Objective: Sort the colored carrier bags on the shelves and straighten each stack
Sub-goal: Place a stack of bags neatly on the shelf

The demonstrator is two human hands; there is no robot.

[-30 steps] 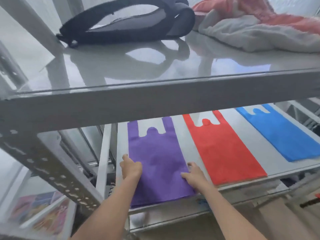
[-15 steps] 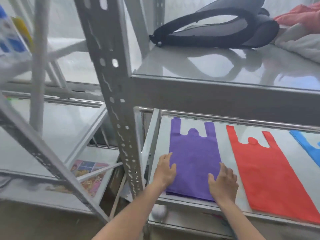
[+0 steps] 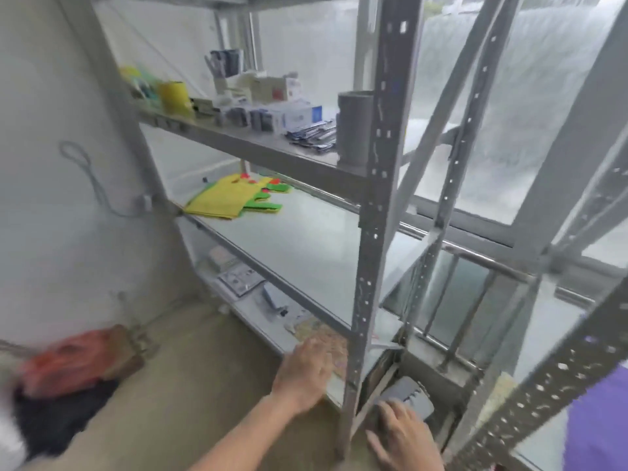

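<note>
A mixed pile of yellow carrier bags (image 3: 222, 198) with green bags (image 3: 263, 205) poking out lies at the far left end of the left rack's middle shelf (image 3: 306, 246). A corner of the purple bag (image 3: 598, 426) shows at the lower right edge. My left hand (image 3: 306, 372) hangs in the air with fingers spread, in front of the rack's grey corner post (image 3: 370, 232). My right hand (image 3: 404, 436) is low beside that post, fingers relaxed, holding nothing. Both hands are blurred.
The upper shelf carries boxes (image 3: 272, 93), a yellow cup (image 3: 174, 96) and a grey cylinder (image 3: 353, 127). The bottom shelf holds printed cards (image 3: 238, 280). A red plastic bag (image 3: 68, 362) on dark cloth sits on the floor at left. A window railing (image 3: 475, 256) runs behind.
The view has swung left from the purple and red bags to the neighbouring rack. Both hands have left the purple bag and now hang free near the corner post.
</note>
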